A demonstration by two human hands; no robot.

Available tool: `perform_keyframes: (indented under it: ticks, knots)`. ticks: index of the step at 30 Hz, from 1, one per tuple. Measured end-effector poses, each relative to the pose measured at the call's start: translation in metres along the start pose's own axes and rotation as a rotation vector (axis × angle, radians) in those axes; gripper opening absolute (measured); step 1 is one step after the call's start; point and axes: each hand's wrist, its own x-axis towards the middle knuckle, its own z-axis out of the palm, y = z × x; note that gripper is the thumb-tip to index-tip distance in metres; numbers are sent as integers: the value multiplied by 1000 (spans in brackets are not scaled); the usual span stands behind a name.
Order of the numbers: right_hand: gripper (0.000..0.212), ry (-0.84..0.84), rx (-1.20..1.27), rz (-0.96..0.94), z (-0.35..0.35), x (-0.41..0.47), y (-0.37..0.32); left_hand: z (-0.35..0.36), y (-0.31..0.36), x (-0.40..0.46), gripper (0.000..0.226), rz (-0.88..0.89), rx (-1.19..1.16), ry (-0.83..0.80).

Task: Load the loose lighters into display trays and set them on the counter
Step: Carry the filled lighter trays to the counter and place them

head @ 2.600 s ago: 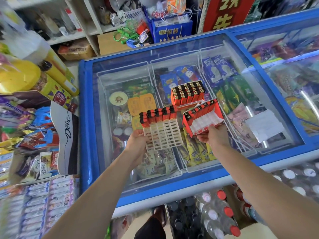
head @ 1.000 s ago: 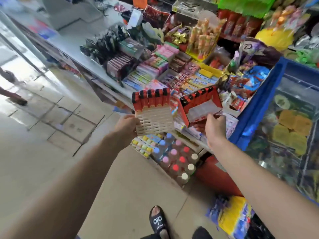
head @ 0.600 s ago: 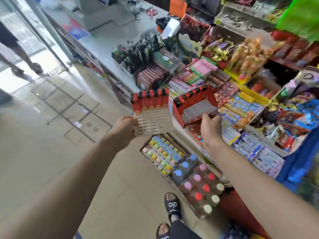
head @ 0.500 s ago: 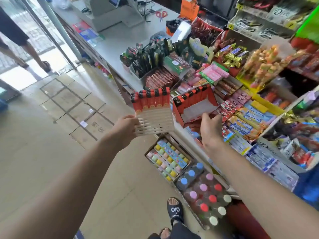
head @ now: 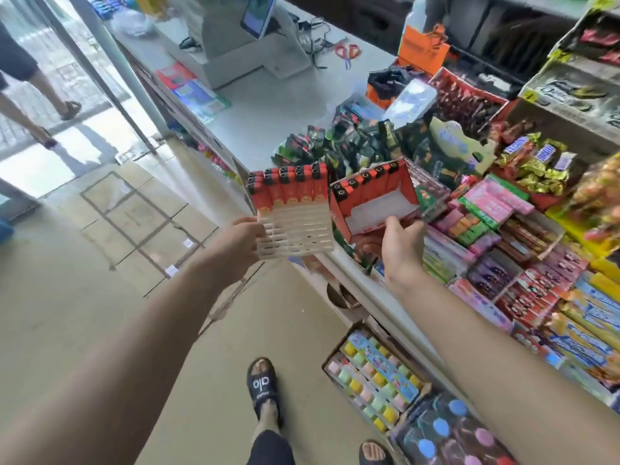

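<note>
Fingers (head: 250, 226) of the left hand (head: 235, 243) pinch the near left edge of a white grid tray (head: 295, 226), held in the air over the floor (head: 84, 297) just off the tabletop (head: 268, 109) edge. A row of red lighters (head: 288, 186) with black caps stands along the tray's far side; the remaining slots show bare. Just beside it, the right hand (head: 399, 246) grips the near rim of a red display box (head: 375, 203), thumb on the front wall, the other fingers curled underneath out of sight. This box tilts toward the camera, with red lighters lined along its far wall and a pale inner tray below them. The two trays sit close together, nearly touching at their inner corners. Beyond and to the right, the tabletop carries crowded racks of candy bars (head: 533, 159) and gum packs (head: 483, 209). Further back stand dark snack packets (head: 352, 139), then scissors (head: 349, 52) and a till screen (head: 260, 13).
</note>
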Motion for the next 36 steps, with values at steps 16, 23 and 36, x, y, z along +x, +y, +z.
perform_keyframes:
  ticks: [16,23,36]
  knots:
    - [13,226,402,54,179,70,-87,-67,158,216,27,37,245,-215]
    - [15,266,441,30,220,135,-113,-47,204,302,27,29,268,-273]
    - [38,410,518,90,268,234,-149,14,247,448,31,-37,374,-377]
